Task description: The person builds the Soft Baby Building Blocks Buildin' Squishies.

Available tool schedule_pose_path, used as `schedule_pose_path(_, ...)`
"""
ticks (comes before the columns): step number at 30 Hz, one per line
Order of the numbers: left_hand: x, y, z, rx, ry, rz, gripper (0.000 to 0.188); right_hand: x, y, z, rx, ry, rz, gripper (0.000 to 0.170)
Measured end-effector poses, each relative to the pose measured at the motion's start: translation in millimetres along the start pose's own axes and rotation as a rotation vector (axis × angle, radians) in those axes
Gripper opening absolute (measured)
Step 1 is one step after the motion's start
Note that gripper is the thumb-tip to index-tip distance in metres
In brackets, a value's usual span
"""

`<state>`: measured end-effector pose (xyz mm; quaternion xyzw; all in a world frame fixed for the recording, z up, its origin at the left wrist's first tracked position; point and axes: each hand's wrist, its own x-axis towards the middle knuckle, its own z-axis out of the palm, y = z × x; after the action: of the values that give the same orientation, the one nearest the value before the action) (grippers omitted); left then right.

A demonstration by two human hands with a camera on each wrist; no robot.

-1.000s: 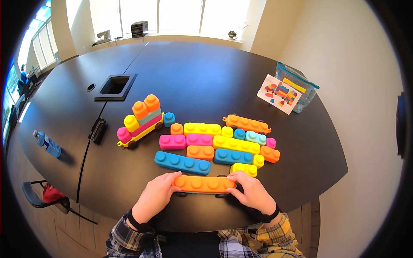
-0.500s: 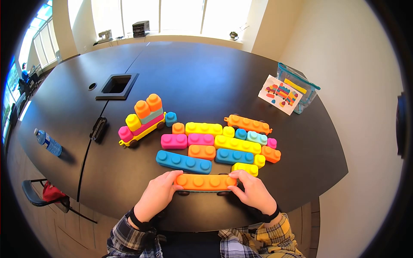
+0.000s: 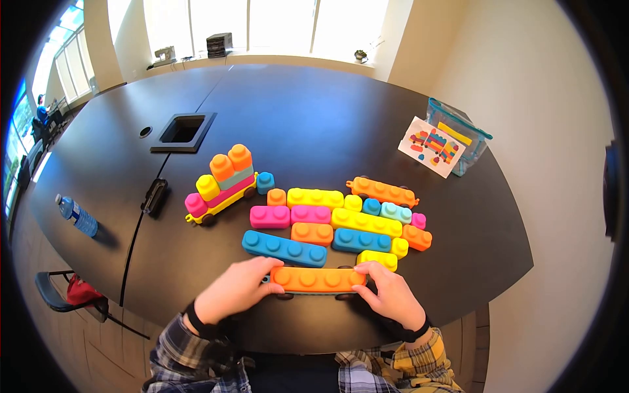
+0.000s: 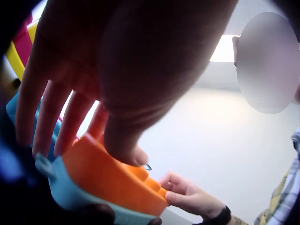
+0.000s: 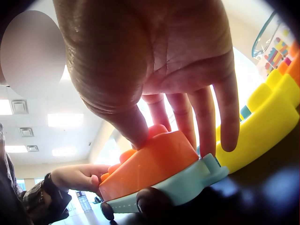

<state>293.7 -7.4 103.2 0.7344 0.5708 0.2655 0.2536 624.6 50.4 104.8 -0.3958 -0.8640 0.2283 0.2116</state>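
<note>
A long orange building block (image 3: 318,280) with a row of studs sits on a light blue wheeled wagon base (image 4: 77,190), near the table's front edge. My left hand (image 3: 239,287) is at the block's left end, thumb by the studs and fingers on the far side. My right hand (image 3: 392,293) pinches its right end between thumb and fingers. The base's black wheels (image 5: 152,202) show below the block. Just beyond lie a long blue block (image 3: 285,248) and a short yellow block (image 3: 377,260).
More loose blocks lie in rows beyond, with an orange wagon base (image 3: 383,190) behind. A built wagon (image 3: 223,190) stands left. A picture card (image 3: 432,147) leans on a clear bag (image 3: 473,154). A water bottle (image 3: 77,215) and black case (image 3: 154,197) are farther left.
My left hand has shifted slightly left along the wagon, uncovering its left end. My right hand stays at the right end. The whole head view has shifted slightly.
</note>
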Motion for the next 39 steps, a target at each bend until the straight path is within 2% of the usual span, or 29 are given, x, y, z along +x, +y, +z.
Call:
schedule_pose_path(1,8.3,-4.0,-9.6,0.019,-0.067,0.032,0.039,0.1,0.2,0.1,-0.001,0.0,0.0,0.034)
schedule_pose_path(4,50.7,-15.2,-34.3,0.104,0.182,0.108,0.026,0.1,0.4,1.6,0.005,0.009,-0.016,0.034)
schedule_pose_path(5,67.2,-19.2,-40.0,0.137,0.227,0.065,0.023,0.3,-0.1,2.0,0.002,0.012,-0.019,0.035)
schedule_pose_path(7,103.2,-51.2,-39.7,0.252,0.331,0.187,0.016,1.5,-0.6,2.7,-0.001,0.018,-0.025,0.035)
schedule_pose_path(9,133.9,-72.3,-34.5,0.437,0.324,0.164,0.012,1.4,-0.6,2.6,0.002,0.008,-0.014,0.035)
schedule_pose_path(13,166.3,-90.9,-20.4,0.56,0.266,0.137,0.01,1.9,-2.2,0.8,-0.006,0.005,-0.02,0.035)
schedule_pose_path(15,174.9,-96.7,-13.2,0.726,0.235,0.11,0.009,1.5,-2.1,1.7,-0.009,0.011,-0.026,0.035)
schedule_pose_path(21,183.1,-94.2,-8.6,0.73,0.28,0.072,0.005,1.5,0.0,2.3,0.004,0.02,-0.044,0.035)
schedule_pose_path(23,182.9,-88.9,-13.3,0.737,0.281,0.091,0.006,1.4,-0.3,1.5,0.009,0.019,-0.041,0.035)
schedule_pose_path(25,181.1,-80.3,-25.3,0.595,0.407,0.226,0.007,1.8,-0.1,1.5,0.016,0.015,-0.035,0.035)
schedule_pose_path(27,160.4,-42.6,-45.7,0.538,0.41,0.232,0.012,2.0,-0.3,1.2,0.03,0.014,-0.026,0.035)
schedule_pose_path(29,135.4,-12.9,-56.5,0.41,0.528,0.38,0.022,2.5,-1.5,-0.2,0.033,0.006,-0.023,0.035)
schedule_pose_path(33,85.4,15.5,-52.8,0.349,0.447,0.423,0.035,2.8,-0.9,1.0,0.035,0.007,-0.024,0.035)
schedule_pose_path(36,46.2,33.6,-56.7,0.307,0.362,0.415,0.035,2.7,0.1,2.6,0.006,0.034,-0.072,0.031)
schedule_pose_path(38,22.6,40.9,-59.9,0.207,0.211,0.323,0.032,2.1,1.0,2.6,0.005,0.034,-0.071,0.031)
schedule_pose_path(39,15.9,42.5,-61.4,0.206,0.209,0.324,0.032,2.4,1.4,3.1,0.005,0.035,-0.076,0.031)
